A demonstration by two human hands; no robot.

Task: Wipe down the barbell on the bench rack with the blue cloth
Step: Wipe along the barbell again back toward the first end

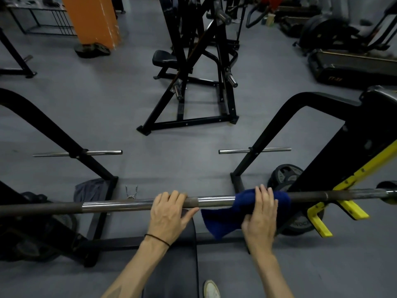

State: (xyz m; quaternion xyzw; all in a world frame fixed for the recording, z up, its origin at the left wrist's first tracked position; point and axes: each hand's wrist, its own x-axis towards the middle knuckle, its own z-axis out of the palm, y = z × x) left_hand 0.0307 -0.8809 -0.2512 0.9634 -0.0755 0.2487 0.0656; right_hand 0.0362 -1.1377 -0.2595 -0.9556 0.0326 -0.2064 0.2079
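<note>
Gripping the barbell [137,204] bare-handed, your left hand [168,214] sits just left of the frame's centre, its fingers curled over the top of the bar and the thumb stretched out to the right beneath it. Your right hand [261,214] lies to the right of it, its fingers curled over the blue cloth [227,222], which is draped over the bar, while the thumb presses into the loose fold that hangs below the bar toward the lower centre. The barbell runs across the lower third of the frame from edge to edge, its right part resting on the yellow hook [343,206] of the bench rack [354,134] at the right. A thin black band [158,239] circles your left wrist. The dark padded bench [182,265] lies under your left forearm at the bottom centre, and a light shoe [211,289] shows beside it at the bottom edge. On the grey floor [171,168], a spring collar [131,192] lies just above the bar left of centre, a grey rag [90,190] rests by the left rack foot, and weight plates [283,177] lean near the right upright. A black machine frame [193,82] stands in the upper centre, and an orange pillar [94,20] rises at the upper left.
</note>
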